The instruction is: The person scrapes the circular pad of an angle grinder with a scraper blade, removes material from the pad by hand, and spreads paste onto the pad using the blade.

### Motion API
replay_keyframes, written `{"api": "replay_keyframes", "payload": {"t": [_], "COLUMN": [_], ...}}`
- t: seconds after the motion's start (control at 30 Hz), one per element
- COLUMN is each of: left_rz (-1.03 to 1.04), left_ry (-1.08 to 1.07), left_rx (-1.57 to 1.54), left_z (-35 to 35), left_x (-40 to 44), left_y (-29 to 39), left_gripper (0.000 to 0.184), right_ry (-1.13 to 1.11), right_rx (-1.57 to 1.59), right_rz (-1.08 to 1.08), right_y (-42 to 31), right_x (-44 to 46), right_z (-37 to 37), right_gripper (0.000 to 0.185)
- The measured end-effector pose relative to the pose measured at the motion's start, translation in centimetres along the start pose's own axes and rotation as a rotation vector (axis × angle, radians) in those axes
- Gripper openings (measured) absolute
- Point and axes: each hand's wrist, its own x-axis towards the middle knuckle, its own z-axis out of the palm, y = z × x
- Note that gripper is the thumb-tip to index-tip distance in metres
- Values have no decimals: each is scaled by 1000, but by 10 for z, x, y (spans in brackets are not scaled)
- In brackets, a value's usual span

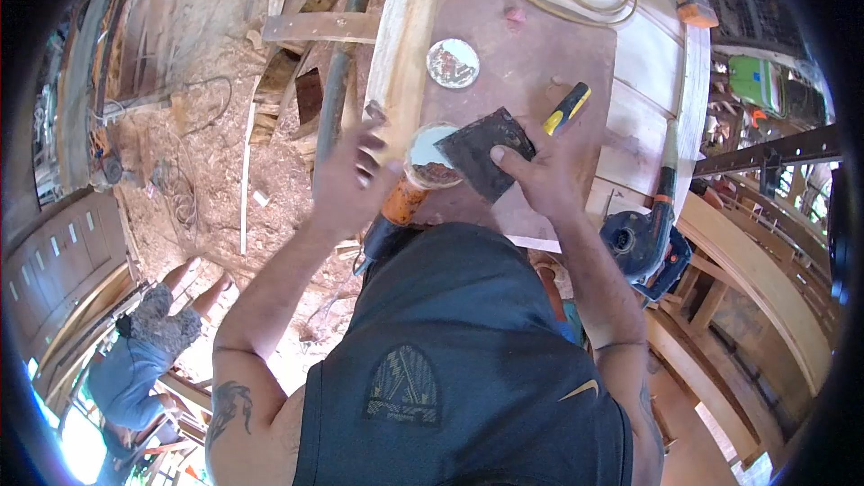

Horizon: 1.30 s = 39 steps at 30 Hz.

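My right hand (pixel 546 175) grips a dark, flat square sheet (pixel 486 151), thumb on top and fingers mostly hidden beneath. Just beyond this hand is a black-and-yellow tool handle (pixel 568 109); whether the hand touches it I cannot tell. The sheet's left corner overhangs a round tub (pixel 432 171) with white and reddish-brown material in it. To the left of the tub my left hand (pixel 351 182) is raised, smeared by motion, its fingers bent and apart with nothing visible in them. A round, stained white lid (pixel 453 64) lies farther up on the brown board (pixel 522 54).
A coiled hose (pixel 540 0) lies at the bench's far end. A dark-blue power tool (pixel 634 238) sits at the right edge, an orange-and-black tool (pixel 405 204) near my lap. Sawdust and wood scraps cover the floor at left, where another person (pixel 144 351) is. Curved timber pieces (pixel 765 279) stand right.
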Motion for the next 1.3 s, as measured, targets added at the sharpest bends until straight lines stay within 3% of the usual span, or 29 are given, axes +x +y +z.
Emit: {"api": "replay_keyframes", "payload": {"t": [0.03, 0.13, 0.23, 0.33, 0.43, 0.53, 0.63, 0.7, 0.9, 1.1, 1.2, 1.3], "left_rz": [-63, -72, 71, 246, 67, -33, 43, -31, -56, -79, -92, -57], "left_ry": [-103, -115, -122, -189, -134, -187, -181, -162, -135, -164, -175, -141], "left_rx": [-23, -141, -310, -54, -525, -431, -567, -636, -662, -675, -697, -664], "left_z": [5, 30, 35, 29, 31, 23, 38, 39, 39, 38, 38, 40], "left_x": [-3, -4, 6, 30, 32, 18, 8, 7, 8, 11, 11, 12], "left_y": [8, 12, 11, -4, 11, 17, -7, -9, -6, -9, -8, -6], "left_gripper": [56, 58, 57, 60, 62, 60, 55, 50, 45, 45, 45, 40], "right_ry": [12, 65, 122, 116, 108, 103, 95, 81, 113, 119, 120, 101], "right_rx": [41, 146, 219, 219, 16, -14, 211, 294, -78, 123, -42, 9], "right_rz": [-7, -23, -41, -56, -53, -55, -23, -27, -82, -167, -194, -203], "right_y": [5, 10, -1, 3, 7, 24, 15, 6, -12, 15, 6, 10], "right_x": [2, 4, 3, 3, 1, 3, -3, -6, -7, -1, -4, -2], "right_z": [-3, -12, -18, -19, -22, -19, -2, 5, 12, 23, 21, 22], "right_gripper": [42, 43, 43, 44, 42, 40, 38, 37, 32, 31, 34, 37]}}
